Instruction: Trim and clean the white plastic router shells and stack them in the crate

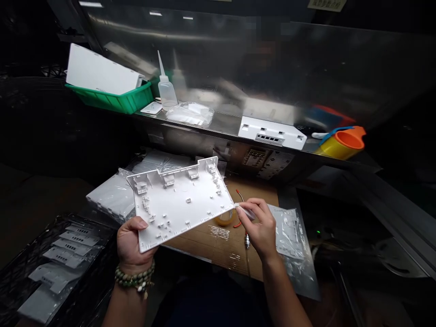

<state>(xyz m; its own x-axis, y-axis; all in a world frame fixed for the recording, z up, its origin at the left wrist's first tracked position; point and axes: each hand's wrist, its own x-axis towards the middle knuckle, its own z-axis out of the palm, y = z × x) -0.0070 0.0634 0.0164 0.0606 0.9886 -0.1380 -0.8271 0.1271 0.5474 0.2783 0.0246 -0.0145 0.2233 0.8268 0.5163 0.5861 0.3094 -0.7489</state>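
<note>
My left hand (134,238) grips a white plastic housing cover (184,200) by its lower left corner, thumb on top and fingers underneath. The cover's inner side faces up, showing clips, posts and ribs, and it is tilted above the cardboard. Against its right corner, my right hand (257,222) is closed in a pinch. Something small and whitish shows between those fingers, mostly hidden, and I cannot tell its kind. Below the right hand are red-handled pliers (237,224), a roll of tape (225,220) and a metal-tipped cord or tool (247,240).
A cardboard sheet (194,245) covers the bench. Bagged white covers lie left (114,195) and right (289,231). A black crate (20,254) holds more. The shelf carries a green basket (126,102), squeeze bottle (167,93), white housing (272,131) and orange-yellow tape roll (342,143).
</note>
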